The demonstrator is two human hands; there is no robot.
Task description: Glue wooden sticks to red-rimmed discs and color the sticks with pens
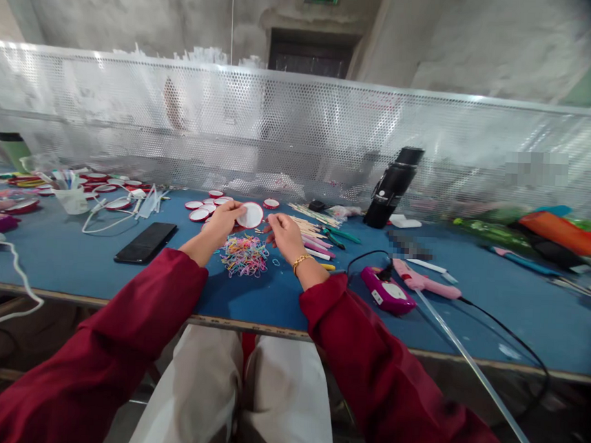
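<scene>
My left hand (pixel 222 220) grips a round white disc with a red rim (pixel 252 216) by its left edge, holding it tilted above the table. Just right of the disc is my right hand (pixel 284 235), its fingers drawn together; whatever they pinch is too small to make out. Below and between both hands lies a pile of small multicoloured rubber bands (pixel 244 255). Several more red-rimmed white discs (pixel 199 215) rest behind my left hand, and a single one (pixel 271 204) sits beyond the held disc. Thin wooden sticks (pixel 307 227) are spread behind my right hand.
A black phone (pixel 146 243) lies at left, near a cup of sticks (pixel 72 199) and a white cable (pixel 89 224). At right are a black bottle (pixel 392 189), a purple power socket (pixel 387 292) and a pink glue gun (pixel 426 280) with a long clear stick. A perforated metal panel (pixel 308 131) stands behind.
</scene>
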